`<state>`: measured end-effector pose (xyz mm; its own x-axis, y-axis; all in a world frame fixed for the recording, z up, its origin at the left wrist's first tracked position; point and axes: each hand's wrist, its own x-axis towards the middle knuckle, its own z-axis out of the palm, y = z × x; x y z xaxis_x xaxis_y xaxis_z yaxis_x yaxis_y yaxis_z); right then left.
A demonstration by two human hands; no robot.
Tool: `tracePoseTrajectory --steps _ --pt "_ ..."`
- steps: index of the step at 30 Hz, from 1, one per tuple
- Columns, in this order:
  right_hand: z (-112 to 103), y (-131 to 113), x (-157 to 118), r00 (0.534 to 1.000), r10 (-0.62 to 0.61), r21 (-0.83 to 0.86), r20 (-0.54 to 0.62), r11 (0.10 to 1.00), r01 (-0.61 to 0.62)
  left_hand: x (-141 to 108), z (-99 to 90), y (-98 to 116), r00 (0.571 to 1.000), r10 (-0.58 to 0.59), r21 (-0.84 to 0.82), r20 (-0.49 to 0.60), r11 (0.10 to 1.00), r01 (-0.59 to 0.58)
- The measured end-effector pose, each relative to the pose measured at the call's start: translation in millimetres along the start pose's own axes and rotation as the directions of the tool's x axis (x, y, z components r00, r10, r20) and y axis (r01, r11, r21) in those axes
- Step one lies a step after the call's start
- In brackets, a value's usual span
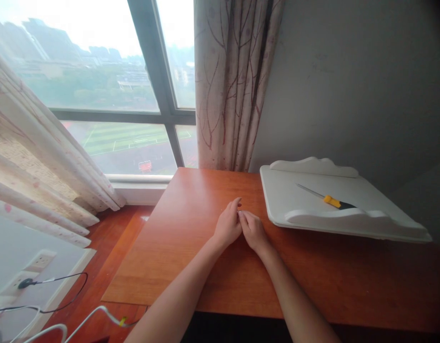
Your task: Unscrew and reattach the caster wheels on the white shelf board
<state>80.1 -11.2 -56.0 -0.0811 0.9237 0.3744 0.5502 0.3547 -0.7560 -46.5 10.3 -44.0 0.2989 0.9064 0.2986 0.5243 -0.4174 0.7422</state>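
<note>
Nearest to the camera are the bare left forearm and the bare right forearm, both reaching over the near edge of the brown worktop. They lead to the left grip and the right grip, which meet over the middle of the worktop, with the fingertips touching or very close. The fingers of both are bent inward; I cannot tell whether they pinch some small thing or only press on each other. It is also not clear if they rest on the wood.

On the right part of the worktop, near the right grip, is a white tray with a wavy raised border on two sides. In this tray lies a tool with a thin metal shaft and a yellow and black handle; the tip points to the left side of the worktop.

Behind the worktop hang a patterned curtain and, further right, a grey wall. Beyond its far left corner is a window. To the left of the worktop are the reddish floor, a black plug in a socket and a white cable.
</note>
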Motion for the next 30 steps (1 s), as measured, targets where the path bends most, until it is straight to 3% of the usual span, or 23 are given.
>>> tracePoseTrajectory --steps 30 --pt "-0.7 -3.9 0.6 1.000 -0.005 -0.008 -0.018 1.000 0.005 0.2 -0.2 -1.1 1.000 0.004 0.004 0.009 1.000 -0.004"
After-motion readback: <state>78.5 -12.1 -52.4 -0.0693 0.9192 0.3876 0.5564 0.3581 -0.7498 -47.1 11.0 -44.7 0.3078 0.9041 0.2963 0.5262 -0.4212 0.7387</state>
